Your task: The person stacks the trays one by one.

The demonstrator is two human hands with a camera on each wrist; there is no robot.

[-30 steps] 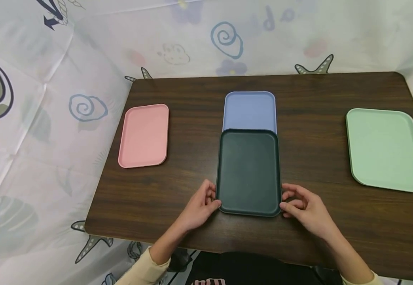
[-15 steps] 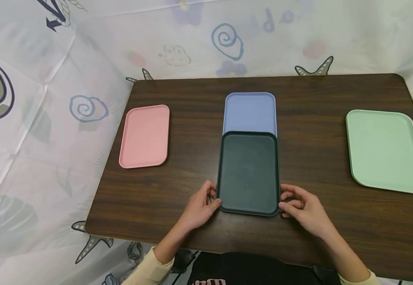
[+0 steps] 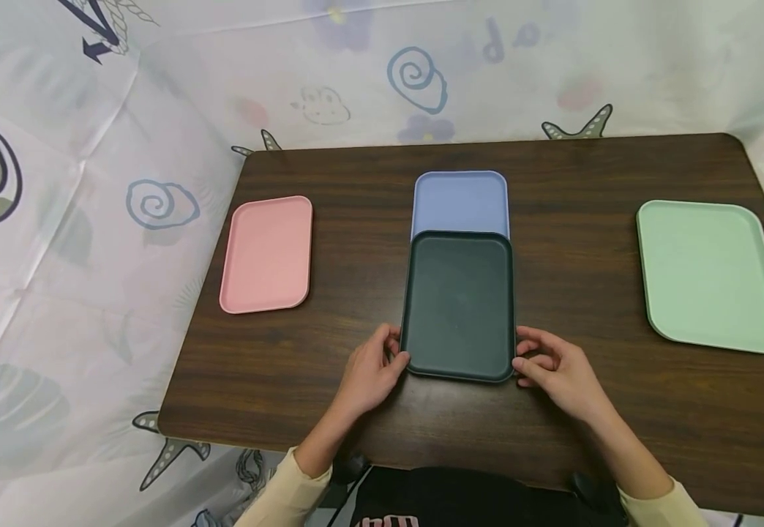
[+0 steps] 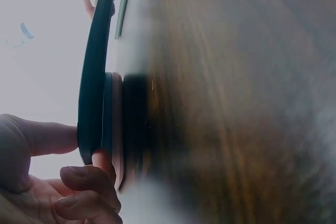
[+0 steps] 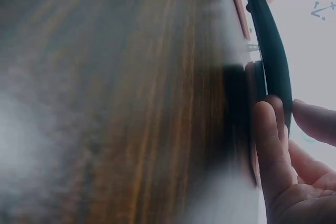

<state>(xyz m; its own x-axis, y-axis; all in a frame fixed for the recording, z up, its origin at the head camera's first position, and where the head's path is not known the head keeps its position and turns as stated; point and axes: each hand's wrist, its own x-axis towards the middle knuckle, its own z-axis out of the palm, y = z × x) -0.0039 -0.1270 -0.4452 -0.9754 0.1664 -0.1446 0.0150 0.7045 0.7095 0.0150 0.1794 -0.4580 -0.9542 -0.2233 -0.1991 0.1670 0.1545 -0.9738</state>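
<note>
A dark green tray is held between both hands, overlapping the near part of a blue tray. My left hand grips its near left edge, thumb on the rim and fingers curled beneath. At the near right edge, my right hand pinches the rim between thumb and fingers. In the left wrist view the dark green tray sits slightly tilted above a thin blue edge and a pinkish edge. The covered part of the blue tray is hidden in the head view.
A pink tray lies at the left of the brown wooden table. On the right lies a larger light green tray. A patterned white cloth hangs behind and to the left of the table.
Both hands have moved the dark green tray a little away from the person, over more of the blue tray. The pink and light green trays stay in place.
</note>
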